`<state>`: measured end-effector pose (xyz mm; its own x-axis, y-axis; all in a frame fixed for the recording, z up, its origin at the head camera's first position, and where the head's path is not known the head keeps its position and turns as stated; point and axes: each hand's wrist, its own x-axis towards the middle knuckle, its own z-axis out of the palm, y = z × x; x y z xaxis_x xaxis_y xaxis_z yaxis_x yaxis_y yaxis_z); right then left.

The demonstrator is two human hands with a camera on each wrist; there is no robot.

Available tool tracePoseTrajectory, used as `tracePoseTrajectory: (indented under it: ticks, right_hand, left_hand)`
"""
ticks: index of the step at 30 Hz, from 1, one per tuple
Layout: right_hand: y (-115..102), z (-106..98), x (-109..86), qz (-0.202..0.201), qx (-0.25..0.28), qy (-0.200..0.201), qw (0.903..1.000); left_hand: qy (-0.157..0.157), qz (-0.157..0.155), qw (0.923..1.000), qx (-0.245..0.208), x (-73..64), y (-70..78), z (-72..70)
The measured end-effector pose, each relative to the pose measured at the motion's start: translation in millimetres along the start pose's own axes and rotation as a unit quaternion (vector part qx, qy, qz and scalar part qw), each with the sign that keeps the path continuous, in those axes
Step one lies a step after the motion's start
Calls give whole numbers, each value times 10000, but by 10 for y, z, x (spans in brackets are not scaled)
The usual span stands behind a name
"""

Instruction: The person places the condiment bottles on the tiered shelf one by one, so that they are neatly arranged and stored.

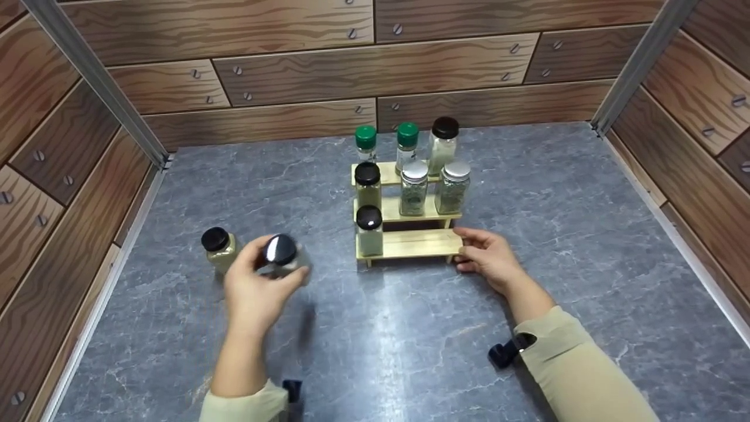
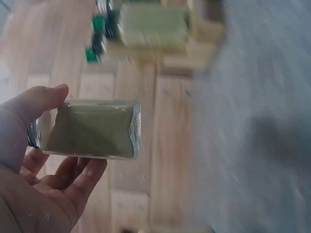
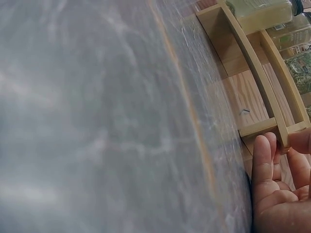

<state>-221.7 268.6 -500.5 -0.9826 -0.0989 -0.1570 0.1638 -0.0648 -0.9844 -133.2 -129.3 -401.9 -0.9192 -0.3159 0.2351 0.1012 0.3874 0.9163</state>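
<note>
My left hand point(image 1: 252, 290) grips a black-lidded glass spice jar point(image 1: 282, 251) between thumb and fingers, lifted left of the wooden spice rack point(image 1: 419, 244). In the left wrist view the jar point(image 2: 95, 131) shows greenish-grey powder inside. At the rack's lowest tier, my right hand point(image 1: 492, 262) pinches the right end, thumb against the board's edge. That tier carries one black-lidded jar point(image 1: 370, 234) at its left end. Beside my left hand, another black-lidded jar point(image 1: 220, 249) stands on the table, partly hidden by the hand.
On the middle tier stand a black-lidded jar point(image 1: 368, 187) and two silver-lidded jars point(image 1: 413, 190). Two green-capped bottles point(image 1: 407, 143) and a tall black-lidded jar point(image 1: 443, 146) occupy the top tier. Wood-patterned walls point(image 1: 293, 79) enclose the grey marbled table point(image 1: 562, 234).
</note>
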Motion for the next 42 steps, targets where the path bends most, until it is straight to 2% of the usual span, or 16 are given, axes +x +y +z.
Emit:
tracePoseTrajectory:
  ticks: [5,10,14,18,23,27,30,34,37,42]
  right_hand:
    - [-3,-3,-9,-22,20,17,10000]
    - [8,7,-14,-19,8,57,10000]
    - [15,34,-21,-15,43,68,10000]
    - [23,57,-27,27,126,62,9999]
    - [28,38,-23,10,193,48,9998]
    - [25,20,-29,-17,173,109,9998]
    - [22,17,-30,-6,123,125,9998]
    - [16,13,-38,-25,94,100,9999]
    - [12,11,-40,-56,100,120,9999]
    - [2,12,-42,-61,117,98,9999]
  left_hand:
    - [-561,493,9964,-412,73,394,267]
    - [-1254,609,9870,-796,78,753,623]
    - [-1775,517,9803,-693,36,895,957]
    - [-2025,534,9771,-367,-25,912,1246]
    - [-1987,816,9763,254,-81,883,1516]
    - [-1767,915,9768,793,-85,854,1681]
    - [-1542,860,9758,1288,-83,830,1768]
    - [-1361,723,9708,1837,-81,822,1844]
    - [-1371,679,9622,2254,-64,813,1888]
    - [-1440,733,9338,3192,-29,785,1924]
